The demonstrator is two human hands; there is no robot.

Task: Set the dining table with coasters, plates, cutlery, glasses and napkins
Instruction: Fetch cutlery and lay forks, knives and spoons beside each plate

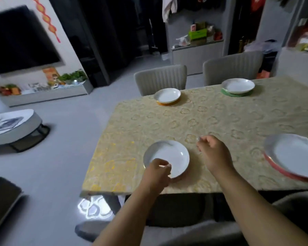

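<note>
While scanning from the left: TV (20,39) up on the wall, low round stool (12,126) on the floor, then the desk (212,121) under a yellowish patterned cloth. Near edge first: left hand (157,172) over the rim of the nearest white plate (167,157), fingers curled, grip looking pinched at the plate's edge, though blurry so can't tell for sure. Coaster under that plate mostly hidden. Right hand (212,153) just beside the plate, hovering over the cloth, fingers loosely curled, grip not clearly on anything. Further back: second plate (167,95) on an orange coaster (167,103), third plate (238,85) on a green coaster (236,94), both in front of grey chairs (161,79). Far right: fourth plate (295,153) on a red coaster (281,168), cut off by the frame.
</note>
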